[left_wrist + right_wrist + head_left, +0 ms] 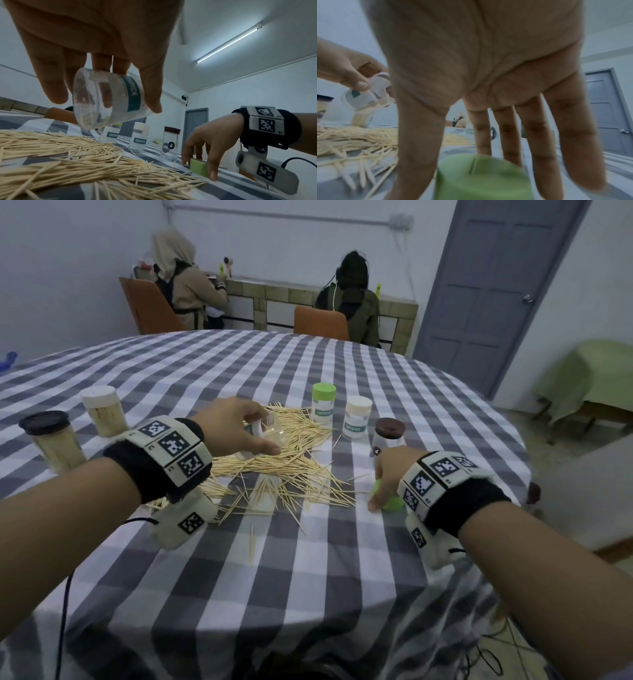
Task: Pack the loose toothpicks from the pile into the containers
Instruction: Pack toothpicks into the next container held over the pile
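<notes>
The counter (308, 364), round and draped in a grey-and-white checked cloth, carries all the task items. At its centre lies the pile of loose toothpicks (291, 467), spread wide and tangled, with strays toward the near edge.

On the left side stand 2 filled containers: 1 with a dark lid (54, 441), 1 with a white lid (102, 410). Beyond the pile stand 3 capped ones that look empty: the green-lidded (323, 404), the white-lidded (357, 416) and the brown-lidded jar (388, 436).

The left hand (236, 426) holds a clear open container (109, 100) labelled TOOTHPICK, tilted on its side above the pile, its grip curled round the wall with thumb opposite the fingers. It looks almost empty.

The right hand (394, 474) reaches down over a green lid (199, 167) lying on the cloth just right of the pile, thumb and fingers pinching its sides.

Risks, as judged:
- The tilted container is smooth and lightly held; it could slip.
- Toothpicks gathered crosswise may jam at the mouth and scatter.
- Strays near the counter's edge could be swept off.
- Lifting the lid may catch adjacent toothpicks.
</notes>
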